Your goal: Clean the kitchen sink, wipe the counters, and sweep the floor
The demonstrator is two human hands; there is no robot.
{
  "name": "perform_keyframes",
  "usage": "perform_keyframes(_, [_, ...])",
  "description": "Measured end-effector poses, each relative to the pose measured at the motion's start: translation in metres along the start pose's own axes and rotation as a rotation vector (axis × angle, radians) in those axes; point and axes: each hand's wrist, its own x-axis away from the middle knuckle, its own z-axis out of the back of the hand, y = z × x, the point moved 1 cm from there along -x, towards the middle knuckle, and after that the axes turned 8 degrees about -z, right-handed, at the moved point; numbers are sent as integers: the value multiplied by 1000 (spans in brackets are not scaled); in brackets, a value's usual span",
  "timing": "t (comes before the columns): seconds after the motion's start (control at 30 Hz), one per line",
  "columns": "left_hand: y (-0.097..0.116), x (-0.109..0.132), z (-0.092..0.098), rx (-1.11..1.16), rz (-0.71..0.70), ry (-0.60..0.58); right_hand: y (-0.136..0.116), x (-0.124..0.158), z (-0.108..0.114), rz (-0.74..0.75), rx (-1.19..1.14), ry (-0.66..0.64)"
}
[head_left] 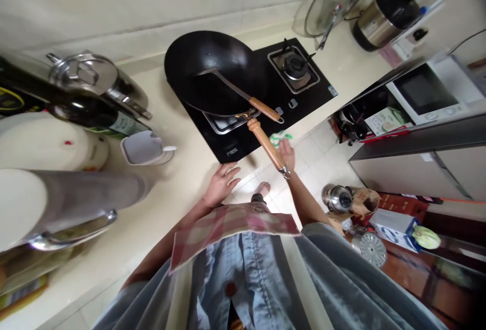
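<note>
Right hand (288,155), just right of frame centre: on a green-and-white cloth (280,138) at the stove's (230,143) front edge; from here I cannot tell if it grips. Left hand (221,186), below centre: apart, fingers spread, nothing held. Wok (212,54), upper centre, on stove, spatula (232,87) leaning inside.

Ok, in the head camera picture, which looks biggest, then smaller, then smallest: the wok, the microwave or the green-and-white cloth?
1. Wok
2. Microwave
3. Green-and-white cloth, at the right hand
</note>
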Motion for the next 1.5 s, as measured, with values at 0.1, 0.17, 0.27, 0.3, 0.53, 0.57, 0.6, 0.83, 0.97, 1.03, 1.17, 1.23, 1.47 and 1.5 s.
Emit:
perform_keyframes(0.1, [15, -18, -29, 62, 44, 22, 35, -46, 14, -189, 0, 63])
perform_keyframes(0.17, [29, -38, -60, 151, 102, 38, 34, -53, 13, -178, -26, 53])
perform_keyframes(0.27, [54, -77, -116, 415, 317, 133, 33, -40, 6, -82, -393, -61])
perform_keyframes(0.3, [63, -90, -134, 523, 418, 197, 39, -36, 6, -91, -642, -139])
perform_keyframes(0.53, [109, -176, -214, 859, 628, 514, 128, -35, 43, -371, -1730, -731])
perform_keyframes(0.57, [112, -186, -219, 858, 604, 488, 137, -30, 46, -420, -1830, -850])
perform_keyframes(0.6, [114, -196, -224, 858, 577, 450, 145, -25, 47, -464, -1894, -942])
perform_keyframes(0.83, [107, -251, -253, 617, 418, 488, 200, -34, 48, -615, -1897, -883])
perform_keyframes(0.97, [98, -278, -260, 597, 446, 525, 240, -96, 95, -213, -1578, -441])
perform_keyframes(1.03, [94, -287, -262, 604, 494, 556, 251, -140, 115, 79, -1226, -186])
perform_keyframes(1.17, [85, -296, -262, 604, 536, 604, 241, -227, 104, 465, -522, 12])
perform_keyframes(1.23, [80, -300, -260, 556, 556, 633, 224, -257, 81, 549, -214, -47])
perform_keyframes(1.47, [59, -341, -243, 473, 628, 839, 165, -272, 50, 844, 68, -160])
perform_keyframes(1.5, [56, -349, -241, 460, 624, 845, 165, -269, 51, 904, 53, -184])
